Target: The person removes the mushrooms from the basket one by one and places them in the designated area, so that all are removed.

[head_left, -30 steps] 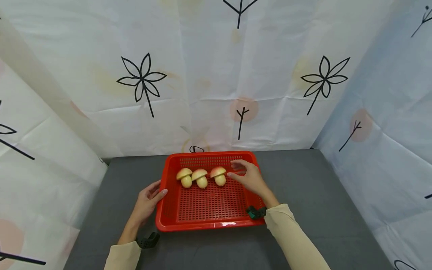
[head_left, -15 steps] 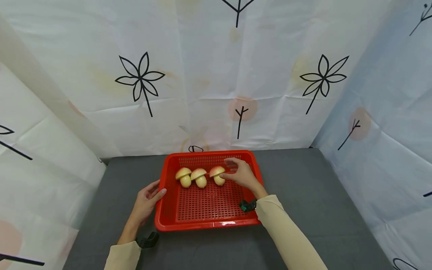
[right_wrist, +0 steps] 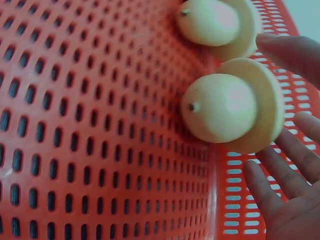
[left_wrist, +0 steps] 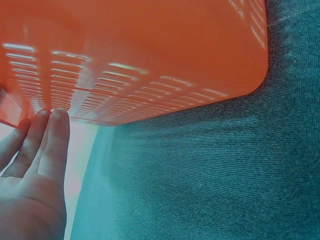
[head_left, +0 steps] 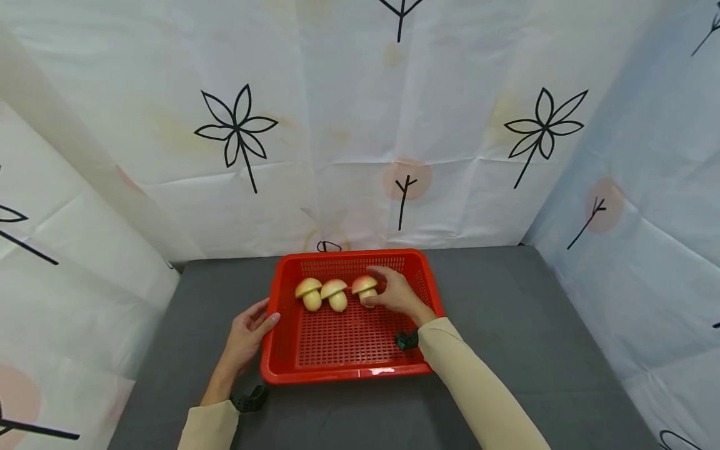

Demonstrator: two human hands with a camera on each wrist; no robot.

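Note:
A red plastic basket lies on the grey table. Inside stand a left toy mushroom, a middle toy mushroom and a right toy mushroom, all pale yellow with reddish tints on the caps. My left hand holds the basket's left rim, thumb over the edge and fingers against the slotted outer wall. At the right mushroom, my right hand is spread around the cap. In the right wrist view, its thumb and fingers lie on either side of that mushroom.
The grey cloth-covered table extends on both sides of the basket. White printed fabric hangs behind it and at both sides. Each wrist wears a black strap, the left strap close to the basket's near corner.
My right hand has moved left inside the basket, from beside the right mushroom to around it. My left hand stays at the left rim, and the mushrooms keep their places.

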